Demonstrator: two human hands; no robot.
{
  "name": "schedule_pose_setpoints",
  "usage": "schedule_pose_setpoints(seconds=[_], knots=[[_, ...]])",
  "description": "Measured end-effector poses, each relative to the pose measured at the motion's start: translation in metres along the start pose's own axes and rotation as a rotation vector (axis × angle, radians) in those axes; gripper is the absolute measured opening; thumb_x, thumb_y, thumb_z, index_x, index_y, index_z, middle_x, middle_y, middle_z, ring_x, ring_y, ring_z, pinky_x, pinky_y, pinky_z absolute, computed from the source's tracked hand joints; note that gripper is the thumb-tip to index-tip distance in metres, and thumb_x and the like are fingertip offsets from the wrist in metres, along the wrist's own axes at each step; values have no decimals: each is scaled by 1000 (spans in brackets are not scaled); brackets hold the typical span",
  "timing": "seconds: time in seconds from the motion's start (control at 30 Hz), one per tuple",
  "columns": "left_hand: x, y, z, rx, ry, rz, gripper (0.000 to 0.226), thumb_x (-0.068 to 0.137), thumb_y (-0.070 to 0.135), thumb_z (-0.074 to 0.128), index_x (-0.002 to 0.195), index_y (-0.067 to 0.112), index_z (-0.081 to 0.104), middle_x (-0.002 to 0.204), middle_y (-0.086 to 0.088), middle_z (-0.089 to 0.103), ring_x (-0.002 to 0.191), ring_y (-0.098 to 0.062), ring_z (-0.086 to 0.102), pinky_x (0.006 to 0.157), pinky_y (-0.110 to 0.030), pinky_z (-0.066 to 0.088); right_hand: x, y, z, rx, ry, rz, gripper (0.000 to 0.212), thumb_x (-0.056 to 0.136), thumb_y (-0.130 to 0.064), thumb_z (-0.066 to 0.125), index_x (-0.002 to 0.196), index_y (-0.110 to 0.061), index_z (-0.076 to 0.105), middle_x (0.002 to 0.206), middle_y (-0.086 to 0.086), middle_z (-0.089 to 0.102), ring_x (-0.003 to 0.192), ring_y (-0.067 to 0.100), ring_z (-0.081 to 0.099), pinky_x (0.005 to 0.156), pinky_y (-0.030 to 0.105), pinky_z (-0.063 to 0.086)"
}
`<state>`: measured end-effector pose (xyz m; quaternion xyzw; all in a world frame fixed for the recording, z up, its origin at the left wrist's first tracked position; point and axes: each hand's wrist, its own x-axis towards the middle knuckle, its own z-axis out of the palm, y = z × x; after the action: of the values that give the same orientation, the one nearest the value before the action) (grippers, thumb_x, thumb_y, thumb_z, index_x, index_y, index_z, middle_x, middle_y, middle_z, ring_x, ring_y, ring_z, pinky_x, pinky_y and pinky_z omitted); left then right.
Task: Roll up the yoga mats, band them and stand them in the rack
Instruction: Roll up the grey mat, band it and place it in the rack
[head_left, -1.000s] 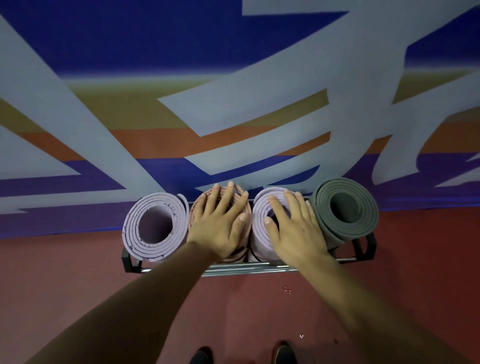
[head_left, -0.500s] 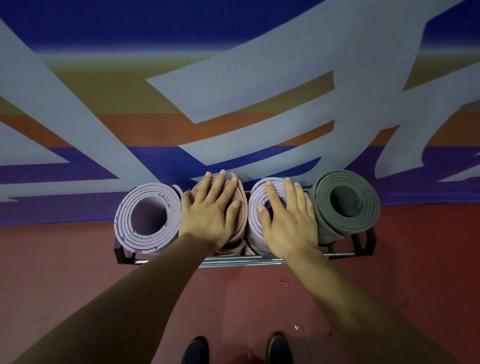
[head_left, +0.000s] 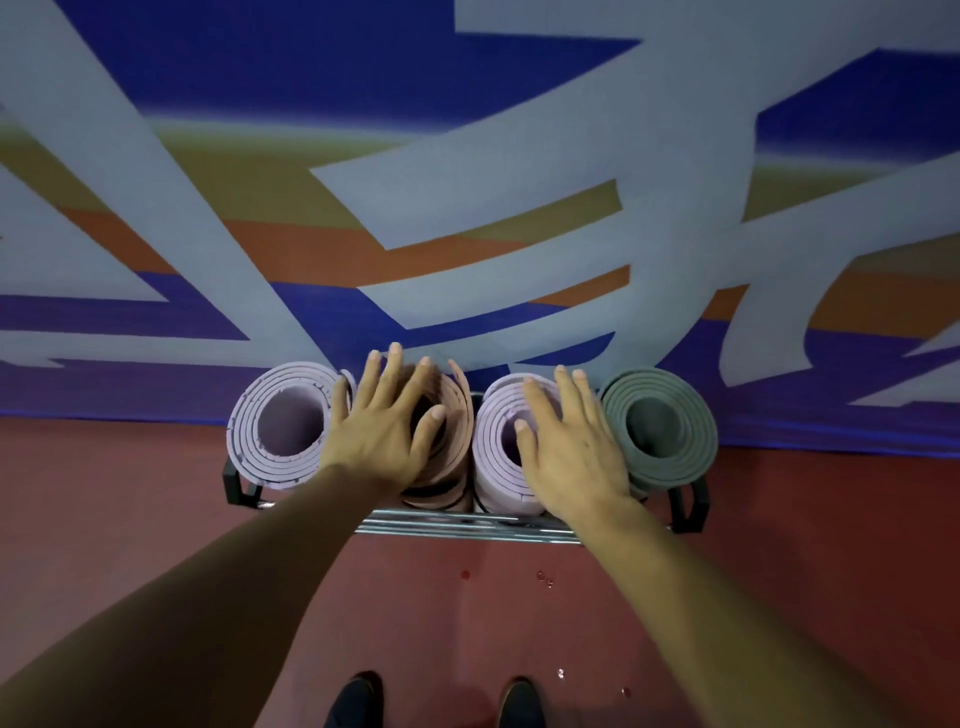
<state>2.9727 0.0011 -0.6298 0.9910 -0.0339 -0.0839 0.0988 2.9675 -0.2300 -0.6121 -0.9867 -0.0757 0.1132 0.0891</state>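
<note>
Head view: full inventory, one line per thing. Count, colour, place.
left lilac mat: 1, lilac, rolled, left end of the rack
pink mat: 1, pink, rolled, second from left
inner lilac mat: 1, lilac, rolled, third from left
grey mat: 1, grey, rolled, right end
rack: 1, black ends, chrome bars, on the floor at the wall
floor: 1, red
wall banner: 1, blue, orange, pale shapes
shoes: 2, dark, bottom edge
left hand: 1, fingers spread, over pink mat
right hand: 1, fingers spread, over inner lilac mat
</note>
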Motion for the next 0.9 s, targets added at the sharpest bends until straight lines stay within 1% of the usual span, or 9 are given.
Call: schedule_pose_setpoints(seconds=[0.07,0.1,0.27,0.33,0.43,0.6,0.7,0.8,0.9], knots=[[-12,7,1,7,-16,0,75,89,70,0,159,43,5,169,7,-9,155,-21,-14,121,-57,-7,-14,10,2,-93,119,15,60,102,-50,33,157,-25,32,167,15,13,154,39,6,125,55,5],[-17,12,3,2,-19,20,74,90,71,2,159,45,4,169,8,-8,155,-21,-14,121,-59,-7,-18,14,3,-106,136,56,64,99,-57,30,156,-28,32,167,14,13,153,41,7,123,59,4],[-18,41,13,56,-5,184,76,94,65,-3,162,33,4,169,5,-10,155,-17,-16,124,-51,-4,-16,28,4,-104,59,160,82,90,-75,3,161,-34,4,169,10,-7,155,34,-8,122,59,-4],[-10,59,14,87,-11,240,76,93,60,-7,162,28,2,169,1,-9,155,-17,-15,123,-47,-9,-10,40,2,-95,83,189,81,90,-75,1,161,-35,4,169,9,-8,155,33,-9,122,58,-4],[3,93,15,44,-32,273,76,92,56,-8,162,28,2,169,0,-10,155,-20,-13,122,-46,-12,-7,64,-2,-75,82,247,73,96,-73,12,160,-38,9,170,7,-5,155,34,-8,122,59,-2],[22,137,29,-39,-84,274,67,99,56,-4,161,31,-2,168,3,-15,154,-20,-20,123,-47,-12,-9,82,4,-70,54,254,65,97,-68,8,158,-46,0,170,5,-8,154,34,-12,121,62,-3],[26,143,41,-10,-105,278,77,89,58,-17,160,32,-5,168,3,-18,152,-20,-25,123,-47,-14,-14,81,13,-75,106,239,65,96,-66,8,158,-46,7,170,6,0,155,35,-6,121,62,1],[28,140,44,8,-108,274,75,89,55,-18,160,33,-7,167,5,-18,152,-20,-26,123,-46,-16,-16,80,20,-63,119,242,63,99,-63,10,158,-44,13,169,7,8,155,34,1,121,62,6],[26,136,40,-35,-80,285,73,91,53,-15,160,33,-3,168,7,-12,153,-20,-22,123,-44,-16,-13,75,19,-43,93,234,58,101,-61,11,158,-46,6,170,5,1,155,32,-5,121,59,0]])
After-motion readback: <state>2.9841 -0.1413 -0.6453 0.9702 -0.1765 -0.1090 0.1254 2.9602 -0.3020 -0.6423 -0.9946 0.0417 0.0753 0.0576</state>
